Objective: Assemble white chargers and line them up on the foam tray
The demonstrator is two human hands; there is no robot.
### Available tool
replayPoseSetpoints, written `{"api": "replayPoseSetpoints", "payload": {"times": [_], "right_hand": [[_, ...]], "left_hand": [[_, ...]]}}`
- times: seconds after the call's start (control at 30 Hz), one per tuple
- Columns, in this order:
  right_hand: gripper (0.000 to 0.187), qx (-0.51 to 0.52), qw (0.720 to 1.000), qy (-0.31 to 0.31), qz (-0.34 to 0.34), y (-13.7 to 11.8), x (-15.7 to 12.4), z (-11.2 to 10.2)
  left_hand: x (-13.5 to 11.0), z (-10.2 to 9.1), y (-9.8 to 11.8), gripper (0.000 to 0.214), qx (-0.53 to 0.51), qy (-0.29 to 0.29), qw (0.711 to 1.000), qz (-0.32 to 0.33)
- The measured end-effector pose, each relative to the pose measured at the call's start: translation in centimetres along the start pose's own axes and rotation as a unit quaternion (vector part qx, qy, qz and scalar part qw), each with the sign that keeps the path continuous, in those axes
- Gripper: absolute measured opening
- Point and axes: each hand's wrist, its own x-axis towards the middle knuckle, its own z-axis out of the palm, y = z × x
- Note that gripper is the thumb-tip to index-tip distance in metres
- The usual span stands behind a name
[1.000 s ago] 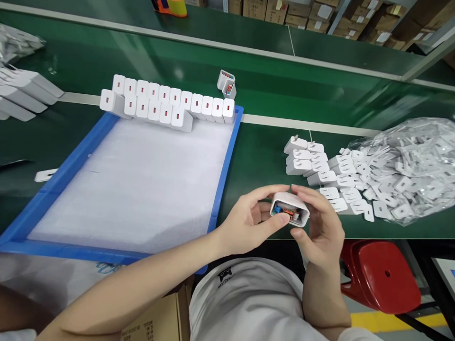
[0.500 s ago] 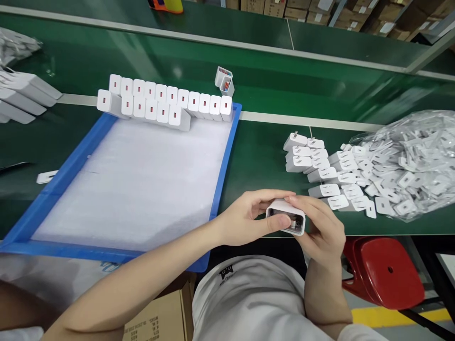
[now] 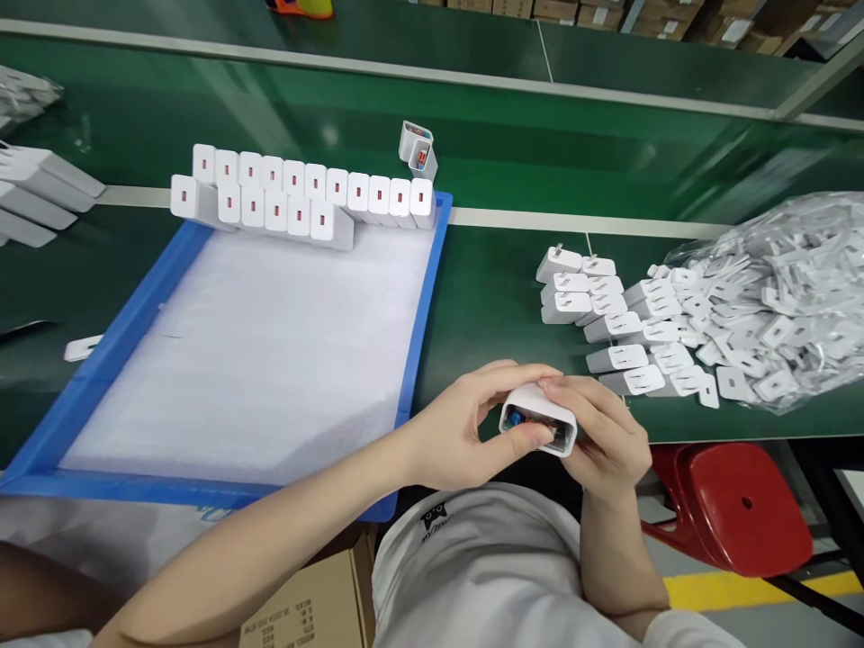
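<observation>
Between both hands is a white charger housing point(image 3: 533, 396), its open end facing me and small electronic parts visible inside. My left hand point(image 3: 465, 427) grips it from the left, with the thumb at the opening over the parts. My right hand point(image 3: 604, 436) is closed around its right side, fingers on top. Just beyond the hands stand several white chargers point(image 3: 563, 308) with metal prongs up. To their right lies a pile of small white end caps point(image 3: 735, 382), partly in a clear plastic bag point(image 3: 823, 270).
A blue-rimmed tray point(image 3: 422, 315) holds two rows of white chargers point(image 3: 322, 225) at its far edge. Two open housings point(image 3: 418, 151) stand behind it. More white housings point(image 3: 47, 184) lie far left. A red stool point(image 3: 749, 508) is at right, a cardboard box point(image 3: 307, 603) below.
My left thumb has shifted slightly at the housing's opening, and more of the inner parts, including a blue one, now show. The camera view has moved slightly; both hands keep their hold.
</observation>
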Motion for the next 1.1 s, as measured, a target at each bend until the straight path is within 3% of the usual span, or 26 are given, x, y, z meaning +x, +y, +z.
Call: {"api": "replayPoseSetpoints", "payload": {"times": [0.17,0.27,0.43,0.63,1.1], "right_hand": [[0.067,0.084,0.994,0.002,0.074,-0.2,0.4,-0.2],[0.073,0.090,0.995,0.016,0.050,-0.1,0.8,-0.3],[0.050,-0.012,1.000,0.007,0.001,-0.6,1.1,-0.4],[0.032,-0.050,0.998,-0.022,0.035,-1.6,1.1,-0.3],[0.035,-0.066,0.998,0.004,-0.010,-1.6,0.8,0.2]], "left_hand": [[-0.2,0.5,-0.2,0.043,-0.038,0.026,0.999,0.002],[-0.4,0.4,-0.3,0.047,-0.041,0.034,0.999,-0.002],[-0.5,0.2,-0.5,0.051,0.016,0.058,0.998,-0.003],[-0.3,0.6,-1.0,0.051,0.049,0.070,0.996,0.021],[-0.3,0.3,-0.6,0.041,0.051,0.052,0.997,0.019]]}}
